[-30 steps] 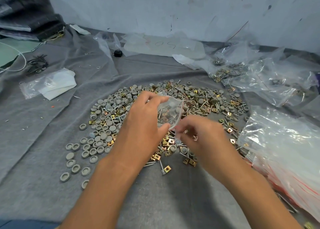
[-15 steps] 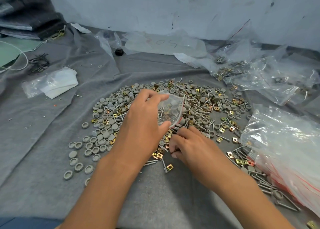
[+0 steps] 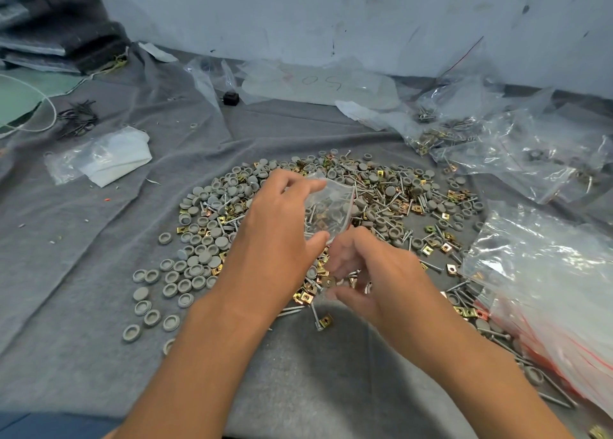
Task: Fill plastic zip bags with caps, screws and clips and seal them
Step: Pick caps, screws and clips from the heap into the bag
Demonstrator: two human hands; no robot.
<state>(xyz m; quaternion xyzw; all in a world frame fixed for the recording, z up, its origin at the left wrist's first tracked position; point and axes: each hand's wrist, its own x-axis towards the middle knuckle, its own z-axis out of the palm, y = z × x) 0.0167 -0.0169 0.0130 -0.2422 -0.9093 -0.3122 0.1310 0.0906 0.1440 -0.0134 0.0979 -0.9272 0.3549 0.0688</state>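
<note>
My left hand (image 3: 278, 226) grips a small clear zip bag (image 3: 330, 206) between thumb and fingers, held upright above the pile; some caps, screws and clips show inside it. My right hand (image 3: 374, 276), blurred, hovers just below the bag with curled fingers pinching what looks like a gold clip (image 3: 330, 281). Under both hands, on the grey cloth (image 3: 83, 273), lies a wide pile of grey round caps (image 3: 195, 259), silver screws (image 3: 381, 203) and gold square clips (image 3: 452, 195).
A stack of clear zip bags with red strips (image 3: 547, 289) lies at right. Crumpled plastic bags holding screws and clips (image 3: 464, 133) sit at back right. A white folded packet (image 3: 109, 157) and dark clips (image 3: 78, 117) lie at left. A wall stands behind.
My right hand dropped from the bag's mouth to the pile, then lifted again towards the bag with something small pinched. The left hand kept the bag nearly still.
</note>
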